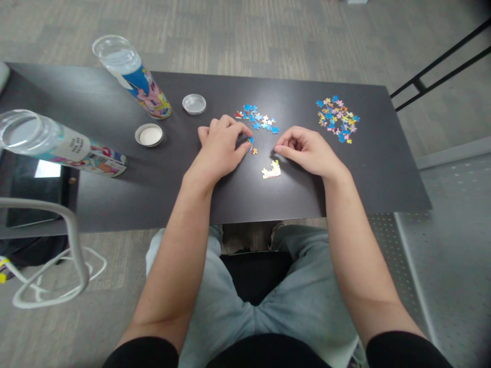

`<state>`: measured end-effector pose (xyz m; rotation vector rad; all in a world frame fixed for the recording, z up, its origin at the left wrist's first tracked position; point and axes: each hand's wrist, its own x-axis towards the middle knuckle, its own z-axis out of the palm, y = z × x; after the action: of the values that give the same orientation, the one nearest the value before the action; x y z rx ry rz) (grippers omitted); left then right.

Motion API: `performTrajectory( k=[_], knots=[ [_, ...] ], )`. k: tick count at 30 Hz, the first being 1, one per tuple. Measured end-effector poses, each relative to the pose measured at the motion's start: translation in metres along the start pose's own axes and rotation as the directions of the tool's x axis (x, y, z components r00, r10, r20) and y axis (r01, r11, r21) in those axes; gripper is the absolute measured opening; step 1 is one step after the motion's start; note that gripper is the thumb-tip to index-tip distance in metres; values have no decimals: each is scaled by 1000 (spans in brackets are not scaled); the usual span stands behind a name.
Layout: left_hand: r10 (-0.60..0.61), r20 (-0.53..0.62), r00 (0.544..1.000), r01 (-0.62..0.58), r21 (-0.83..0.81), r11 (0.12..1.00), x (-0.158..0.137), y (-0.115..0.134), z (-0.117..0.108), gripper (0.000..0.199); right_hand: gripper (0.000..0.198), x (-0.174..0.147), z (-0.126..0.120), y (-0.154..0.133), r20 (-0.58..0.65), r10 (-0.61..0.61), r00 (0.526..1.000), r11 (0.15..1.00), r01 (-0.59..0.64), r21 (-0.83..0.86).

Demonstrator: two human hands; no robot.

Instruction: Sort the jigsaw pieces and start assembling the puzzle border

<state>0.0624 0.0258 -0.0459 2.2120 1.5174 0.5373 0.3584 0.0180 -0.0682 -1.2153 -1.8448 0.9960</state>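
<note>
My left hand (222,148) rests on the dark table with its fingers curled. Its thumb and index finger close on a few small blue, red and yellow jigsaw puzzle pieces (252,149). To the right, my right hand (303,148) is closed in a pinch just above the tabletop; whatever is between its fingertips is too small to make out. Between the hands and nearer to me lies a small joined cluster of yellowish puzzle pieces (271,169). Beyond the hands is a loose group of mostly blue pieces (259,120), with some red ones at its left.
A ring-shaped pile of mixed pieces (337,118) lies at the table's (383,174) right. On the left stand two clear-topped printed canisters (148,92) (84,148). Two round lids (194,104) (149,136) lie near them. A dark tablet (34,189) sits at far left.
</note>
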Motion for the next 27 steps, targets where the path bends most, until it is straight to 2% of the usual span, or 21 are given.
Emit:
performTrajectory(
  k=[5,8,13,16,23,25,27],
  knots=[
    [13,-54,998,-17,-70,997,2,-2,4,22,32,1,2,-1,-15,-28,999,1000,28,2],
    [42,-96,995,-58,-179,982,4,0,5,23,34,2,4,-4,-42,-40,998,999,40,-3],
    [121,-114,986,-161,-472,867,4,14,12,16,57,4,12,-9,-48,-50,998,996,53,74],
    [138,-117,983,-180,-573,799,6,19,20,12,67,5,15,-7,-27,-56,998,985,59,162],
    [138,-109,984,-175,-549,817,6,12,22,11,56,5,11,5,-44,-66,997,987,72,147],
    [156,-103,982,-187,-476,859,2,12,17,12,54,4,8,6,-42,-68,997,986,74,151],
    [158,-86,984,-178,-353,918,-3,14,11,22,53,3,4,4,-27,-52,998,987,55,150]
  ],
)
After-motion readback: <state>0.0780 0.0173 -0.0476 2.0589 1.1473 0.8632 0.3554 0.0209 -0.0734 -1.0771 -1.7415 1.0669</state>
